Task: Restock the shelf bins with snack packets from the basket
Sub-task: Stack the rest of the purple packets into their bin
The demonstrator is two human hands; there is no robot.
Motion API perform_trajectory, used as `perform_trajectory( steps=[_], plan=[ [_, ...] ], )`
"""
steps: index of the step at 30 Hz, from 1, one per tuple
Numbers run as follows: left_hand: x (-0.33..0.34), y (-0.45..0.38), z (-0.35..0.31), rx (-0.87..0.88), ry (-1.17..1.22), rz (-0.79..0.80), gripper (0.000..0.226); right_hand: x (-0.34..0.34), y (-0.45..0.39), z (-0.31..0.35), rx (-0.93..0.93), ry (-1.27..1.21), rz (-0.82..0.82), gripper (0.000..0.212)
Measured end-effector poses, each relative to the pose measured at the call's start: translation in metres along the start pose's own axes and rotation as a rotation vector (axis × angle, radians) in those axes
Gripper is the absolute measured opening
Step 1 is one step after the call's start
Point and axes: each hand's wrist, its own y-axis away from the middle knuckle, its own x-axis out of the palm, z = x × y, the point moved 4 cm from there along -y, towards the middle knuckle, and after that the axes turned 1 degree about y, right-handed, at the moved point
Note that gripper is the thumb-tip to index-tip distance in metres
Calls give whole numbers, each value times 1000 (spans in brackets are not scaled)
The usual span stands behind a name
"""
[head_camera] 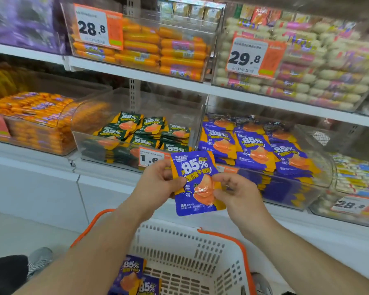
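The purple packet (195, 184), upright, was pinched by both my left hand (158, 184) and right hand (235, 191), with its matching purple bin (285, 188) lying up, farther and rightward (nearer my right).

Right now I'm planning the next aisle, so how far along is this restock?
Done: the blue bin already holds many packets. In hand: both hands, left and right, hold one blue packet. Left: at least two packets in the basket.
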Motion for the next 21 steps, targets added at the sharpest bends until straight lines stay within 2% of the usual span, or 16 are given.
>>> perform_trajectory(
  steps=[3,6,9,11,13,16,19,21],
  plan=[
    [12,-27,-29,110,-113,-33,23,-22,-19,24,-9,-65,-114,35],
    [18,-50,-42,294,-502,-146,40,-49,-44,49,-1,-143,-258,30],
    [27,-61,-32,356,-712,-98,51,-63,-75,61,30,-131,-327,27],
    [31,-67,-20,379,-826,-77,41,-60,-91,61,62,-70,-342,25],
    [34,-69,-14,461,-960,-141,28,-53,-104,59,99,-51,-338,23],
    [36,-69,-17,461,-971,-232,27,-41,-113,58,124,17,-319,22],
    [37,-72,-17,441,-956,-255,33,-34,-118,58,98,286,-298,13],
    [36,-74,-16,438,-940,-265,36,-28,-115,59,80,469,-248,18]
  ],
)
